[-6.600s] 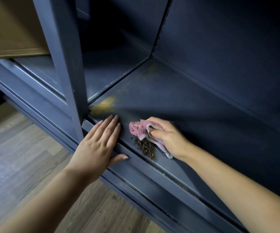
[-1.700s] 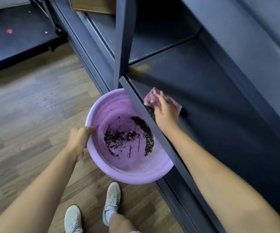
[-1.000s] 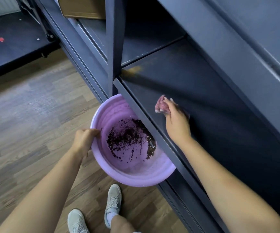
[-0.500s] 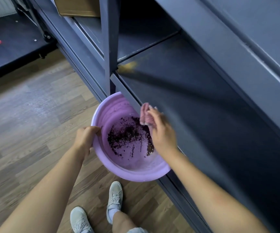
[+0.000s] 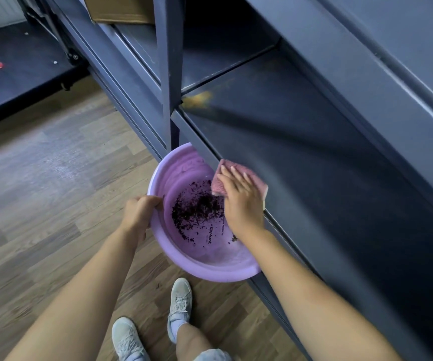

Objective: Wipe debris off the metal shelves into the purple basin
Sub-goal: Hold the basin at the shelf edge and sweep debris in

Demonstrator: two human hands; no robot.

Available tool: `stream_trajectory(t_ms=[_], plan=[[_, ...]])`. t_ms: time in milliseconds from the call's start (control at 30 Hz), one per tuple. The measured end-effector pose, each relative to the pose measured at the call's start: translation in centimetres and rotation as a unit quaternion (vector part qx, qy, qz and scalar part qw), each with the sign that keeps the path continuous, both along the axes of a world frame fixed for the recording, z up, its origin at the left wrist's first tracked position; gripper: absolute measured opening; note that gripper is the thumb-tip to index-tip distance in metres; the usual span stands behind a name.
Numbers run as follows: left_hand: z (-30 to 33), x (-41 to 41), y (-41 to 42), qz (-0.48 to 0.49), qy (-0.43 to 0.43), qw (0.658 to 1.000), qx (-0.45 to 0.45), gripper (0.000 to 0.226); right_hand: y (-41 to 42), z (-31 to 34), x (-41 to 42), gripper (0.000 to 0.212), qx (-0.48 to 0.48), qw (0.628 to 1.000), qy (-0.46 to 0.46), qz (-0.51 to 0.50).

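Pressing pink cloth (image 5: 239,181) flat again at shelf (image 5: 314,162) front edge, right hand (image 5: 241,201) fingers straight; left hand (image 5: 140,212) still grips purple basin (image 5: 205,267) rim; debris (image 5: 197,209) now inside.

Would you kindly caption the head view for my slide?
Left hand holds purple basin under the shelf edge; right hand presses pink cloth.

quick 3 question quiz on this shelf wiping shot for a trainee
1. True or false: the left hand grips the rim of the purple basin.
2. What does the right hand press on the shelf edge?
A. pink cloth
B. brush
C. sponge
3. Where is the dark debris now?

Key:
1. True
2. A
3. In the basin, held below the shelf edge.
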State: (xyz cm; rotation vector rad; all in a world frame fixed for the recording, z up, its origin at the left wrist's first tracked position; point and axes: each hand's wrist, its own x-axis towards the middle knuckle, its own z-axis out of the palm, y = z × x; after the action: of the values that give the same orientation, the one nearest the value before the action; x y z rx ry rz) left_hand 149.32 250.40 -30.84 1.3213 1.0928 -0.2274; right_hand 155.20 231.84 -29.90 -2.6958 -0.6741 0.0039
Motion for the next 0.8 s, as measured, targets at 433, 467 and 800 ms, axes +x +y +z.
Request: stream_trajectory(t_ms=[433,467,800], plan=[[0.4,0.1,-1.9,-0.023,0.001,1.0,0.003,0.017,-5.4,3.5,-4.2,0.05,0.161,0.969,0.12,-0.143],[0.4,0.1,-2.1,-0.025,0.002,1.0,0.003,0.017,-6.1,4.0,-4.4,0.05,0.179,0.965,0.112,-0.157],[0.4,-0.2,-3.5,-0.058,0.002,0.998,-0.004,0.012,-11.9,6.6,-2.3,0.037,0.147,0.948,-0.076,-0.273]])
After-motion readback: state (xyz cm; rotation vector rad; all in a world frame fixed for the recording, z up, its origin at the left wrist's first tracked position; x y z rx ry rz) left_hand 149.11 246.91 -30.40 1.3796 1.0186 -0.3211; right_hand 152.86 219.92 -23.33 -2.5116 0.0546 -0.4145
